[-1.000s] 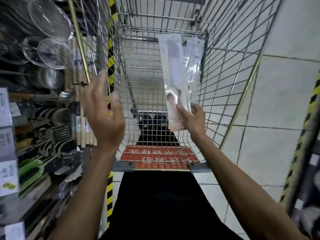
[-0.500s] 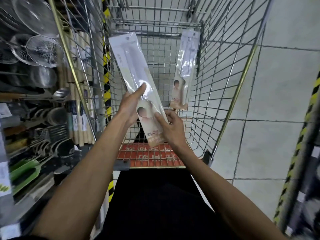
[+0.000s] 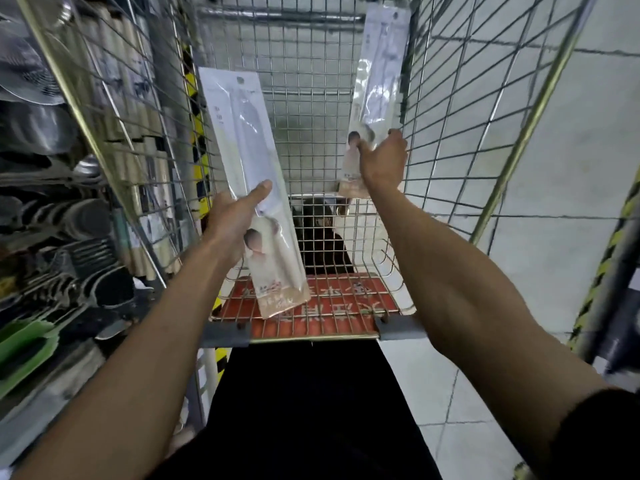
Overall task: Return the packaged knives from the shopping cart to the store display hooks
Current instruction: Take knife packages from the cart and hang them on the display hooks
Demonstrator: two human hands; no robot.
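We judge the task barely begun: our left hand [image 3: 231, 225] grips 1 long clear-plastic knife packet with a white card [image 3: 242, 133] low down, while our right hand [image 3: 382, 162] pinches a 2nd matching packet [image 3: 379, 64] farther off, both raised inside the silver wire shopping cart [image 3: 467, 116] (neither is hung on the metal utensil display [image 3: 52, 209] at our left yet)

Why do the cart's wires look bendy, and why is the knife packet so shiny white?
In the head view, the wide-angle lens bows the shopping cart wires near the edges; light glares off the packaged knife in the left hand, washing it pale; the shelf goods at left are blurred.
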